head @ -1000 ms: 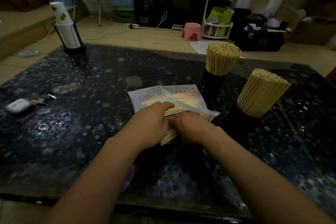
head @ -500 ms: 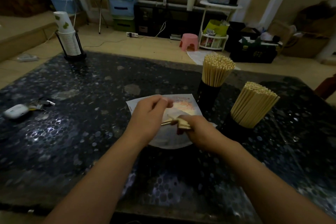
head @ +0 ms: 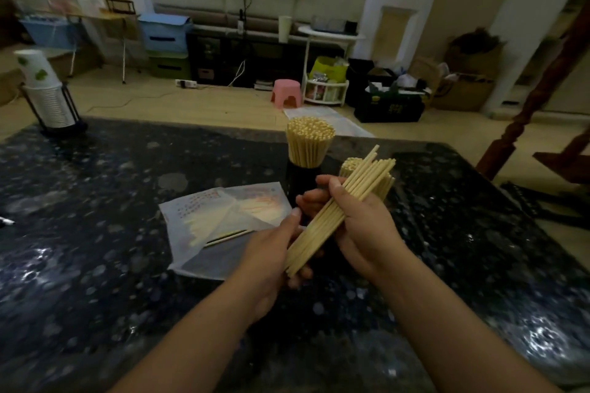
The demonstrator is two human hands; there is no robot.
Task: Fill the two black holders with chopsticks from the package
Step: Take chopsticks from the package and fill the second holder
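Both hands hold one bundle of pale wooden chopsticks [head: 332,212] slanted above the dark table [head: 95,265]. My left hand [head: 271,252] cups its lower end and my right hand [head: 360,226] grips its middle. The flattened white package [head: 220,220] lies left of my hands, with a loose chopstick [head: 226,237] sticking out of it. A black holder [head: 298,180] packed with upright chopsticks [head: 309,145] stands just beyond my hands. The second holder is hidden behind my right hand and the bundle; only its chopstick tops [head: 349,166] show.
A stack of paper cups in a black wire stand [head: 48,96] sits at the table's far left corner. A small white object [head: 4,221] lies at the left edge. Beyond the table are a pink stool [head: 286,96] and a dark wooden post [head: 542,89] at right.
My hands pulled a bundle of chopsticks out of the package and lifted it off the table toward the right holder. The package now lies flat and nearly emptied. The camera tilted up.
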